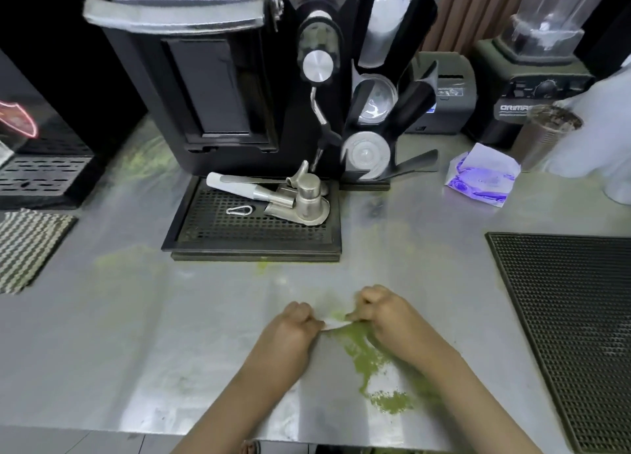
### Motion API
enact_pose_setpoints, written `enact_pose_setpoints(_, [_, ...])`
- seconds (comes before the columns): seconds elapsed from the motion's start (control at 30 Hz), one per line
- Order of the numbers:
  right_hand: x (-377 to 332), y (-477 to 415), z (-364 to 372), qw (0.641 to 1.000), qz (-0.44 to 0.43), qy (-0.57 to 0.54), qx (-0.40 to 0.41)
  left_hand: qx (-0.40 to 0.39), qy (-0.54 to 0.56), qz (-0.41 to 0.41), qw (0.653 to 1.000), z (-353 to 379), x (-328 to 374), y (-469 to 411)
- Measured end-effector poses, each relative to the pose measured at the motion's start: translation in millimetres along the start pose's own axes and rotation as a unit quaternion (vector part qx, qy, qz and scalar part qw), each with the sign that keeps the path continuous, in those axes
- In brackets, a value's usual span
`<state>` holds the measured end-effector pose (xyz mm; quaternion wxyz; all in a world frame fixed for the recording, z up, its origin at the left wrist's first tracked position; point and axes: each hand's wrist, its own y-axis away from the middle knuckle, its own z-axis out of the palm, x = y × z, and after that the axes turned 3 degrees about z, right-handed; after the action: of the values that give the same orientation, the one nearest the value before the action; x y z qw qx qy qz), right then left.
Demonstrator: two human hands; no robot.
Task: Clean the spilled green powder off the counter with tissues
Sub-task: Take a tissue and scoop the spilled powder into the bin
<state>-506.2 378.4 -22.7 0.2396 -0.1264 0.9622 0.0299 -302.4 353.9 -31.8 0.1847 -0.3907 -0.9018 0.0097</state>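
Green powder lies in a streak on the steel counter, from between my hands down toward the front edge, with a clump near that edge. Fainter green smears show left of the drip tray. My left hand and my right hand are both curled and pinch the two ends of a small white tissue stretched between them, just above the top of the powder streak. A tissue pack with purple print lies at the back right.
A black coffee machine with a drip tray holding a metal tamper stands behind. A lid holder and blender are at the back right. A black rubber mat lies right, a striped cloth left.
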Motion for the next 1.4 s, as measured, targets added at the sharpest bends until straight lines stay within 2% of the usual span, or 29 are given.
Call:
enact_pose_setpoints(0.07, [-4, -7, -11, 1.000, -0.021, -0.004, 0.020, 0.020, 0.006, -0.019, 1.000, -9, 1, 2])
enact_pose_setpoints(0.13, [-11, -29, -20, 0.999, -0.024, -0.023, 0.022, 0.021, 0.065, -0.087, 0.994, -28, 0, -2])
enact_pose_setpoints(0.23, [-23, -70, -14, 1.000, -0.029, 0.005, 0.012, 0.051, 0.014, -0.124, 0.991, -31, -29, -10])
enact_pose_setpoints(0.3, [-31, -89, -3, 0.999, -0.023, 0.018, -0.034, 0.058, 0.000, -0.164, 0.985, -31, -42, -10])
enact_pose_setpoints(0.37, [-36, -93, 6, 0.996, -0.016, 0.046, -0.076, 0.037, 0.025, -0.195, 0.980, -24, -45, -4])
enact_pose_setpoints(0.4, [-36, -87, 8, 0.995, -0.018, 0.055, -0.087, 0.008, -0.005, -0.191, 0.982, -25, -38, -1])
enact_pose_setpoints(0.43, [-35, -79, 10, 0.994, -0.027, 0.056, -0.087, -0.023, 0.013, -0.208, 0.978, -27, -31, 4])
enact_pose_setpoints(0.53, [-23, -42, 7, 0.994, -0.024, 0.036, -0.098, -0.034, -0.032, -0.124, 0.991, -9, -10, 14])
enact_pose_setpoints(0.63, [-12, -21, -3, 0.996, -0.012, 0.018, -0.090, -0.029, 0.007, -0.088, 0.996, 8, 6, 23])
enact_pose_setpoints(0.7, [-17, -25, -12, 0.998, -0.028, 0.013, -0.058, 0.014, 0.075, -0.123, 0.989, 1, 6, 21])
enact_pose_setpoints(0.77, [-24, -43, -14, 0.998, -0.059, 0.025, -0.025, 0.057, 0.075, -0.133, 0.987, -12, -4, 15])
enact_pose_setpoints(0.83, [-28, -66, -5, 0.997, -0.059, 0.037, -0.031, 0.074, 0.049, -0.135, 0.987, -26, -14, 10])
enact_pose_setpoints(0.93, [-33, -84, 11, 0.996, -0.030, 0.052, -0.067, 0.042, -0.003, -0.166, 0.985, -22, -28, 8])
enact_pose_setpoints(1.0, [-35, -79, 12, 0.995, -0.037, 0.059, -0.068, 0.009, 0.014, -0.200, 0.980, -18, -23, 7])
enact_pose_setpoints(1.13, [-15, -43, 2, 0.996, -0.028, 0.042, -0.067, -0.027, 0.004, -0.143, 0.989, 0, 6, 8])
enact_pose_setpoints(1.2, [-5, -23, -4, 0.996, -0.005, 0.044, -0.072, -0.066, 0.054, -0.121, 0.989, 10, 25, 8])
enact_pose_setpoints(1.27, [-2, -9, -11, 0.998, 0.012, 0.031, -0.059, -0.066, 0.079, -0.074, 0.992, 9, 36, 5])
enact_pose_setpoints(1.4, [-14, -20, -27, 0.997, 0.070, -0.008, 0.023, 0.018, 0.029, -0.058, 0.998, -9, 21, -1])
